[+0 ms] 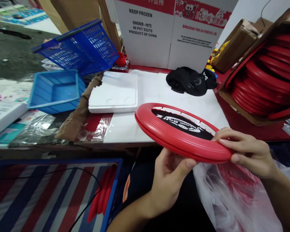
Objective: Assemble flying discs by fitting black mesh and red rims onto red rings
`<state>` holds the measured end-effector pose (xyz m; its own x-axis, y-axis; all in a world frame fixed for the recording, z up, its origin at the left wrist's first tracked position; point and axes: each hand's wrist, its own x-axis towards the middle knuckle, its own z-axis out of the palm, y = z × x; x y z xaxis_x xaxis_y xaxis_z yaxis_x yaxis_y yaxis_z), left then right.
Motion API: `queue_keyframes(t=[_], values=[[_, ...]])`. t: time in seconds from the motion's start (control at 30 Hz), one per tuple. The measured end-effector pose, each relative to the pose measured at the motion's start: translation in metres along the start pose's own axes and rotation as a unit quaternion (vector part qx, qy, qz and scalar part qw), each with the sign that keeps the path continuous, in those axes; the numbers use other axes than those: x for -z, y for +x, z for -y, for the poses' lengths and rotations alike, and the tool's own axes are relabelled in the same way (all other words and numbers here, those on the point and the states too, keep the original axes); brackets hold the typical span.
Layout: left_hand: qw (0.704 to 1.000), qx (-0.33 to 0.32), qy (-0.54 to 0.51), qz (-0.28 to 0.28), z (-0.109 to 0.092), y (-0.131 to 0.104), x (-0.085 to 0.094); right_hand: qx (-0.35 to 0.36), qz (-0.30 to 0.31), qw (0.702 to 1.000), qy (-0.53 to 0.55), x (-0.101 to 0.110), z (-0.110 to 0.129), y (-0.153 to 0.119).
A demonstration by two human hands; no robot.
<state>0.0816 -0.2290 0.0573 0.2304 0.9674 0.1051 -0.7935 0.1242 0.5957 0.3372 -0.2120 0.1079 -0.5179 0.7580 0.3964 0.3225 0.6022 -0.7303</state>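
At the lower left, a blue-rimmed crate lined with red, white and blue striped sheeting holds several red rings along its right side. Above it on the work surface sits a light blue plastic basket, with a darker blue perforated basket tilted just behind it. To the right of these lies a white foam slab with a ragged left edge, beside torn brown cardboard.

Near the middle, a red ring-shaped disc with a black printed mesh centre is held tilted in the air in front of the table edge and the white sheet. The left hand supports its near side from below, thumb at the lower rim and fingers curled underneath, partly hidden. Behind the disc stands a white carton marked KEEP FROZEN, with a crumpled black cloth item in front of it.

The right hand grips the disc's right end, fingers bent over the rim and thumb pressed to its outer side. Below it hangs a clear plastic bag with something red showing through. At the far right, an open cardboard box holds stacked red discs
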Motion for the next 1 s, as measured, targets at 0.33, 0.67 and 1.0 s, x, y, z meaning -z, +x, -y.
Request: queue_keyframes(t=[0.33, 0.67, 1.0], values=[[0.999, -0.002, 0.028, -0.027, 0.0031, -0.002, 0.0023, 0.003, -0.027, 0.999, -0.029, -0.0072, 0.0002, 0.0001], [0.998, 0.006, 0.039, -0.039, 0.0003, -0.0028, 0.0039, -0.014, -0.027, 0.999, -0.044, -0.0065, -0.0008, -0.0048], [0.999, 0.011, 0.037, -0.035, -0.0025, 0.0004, 0.006, 0.022, -0.017, 0.996, -0.087, -0.0058, 0.0061, 0.0024]])
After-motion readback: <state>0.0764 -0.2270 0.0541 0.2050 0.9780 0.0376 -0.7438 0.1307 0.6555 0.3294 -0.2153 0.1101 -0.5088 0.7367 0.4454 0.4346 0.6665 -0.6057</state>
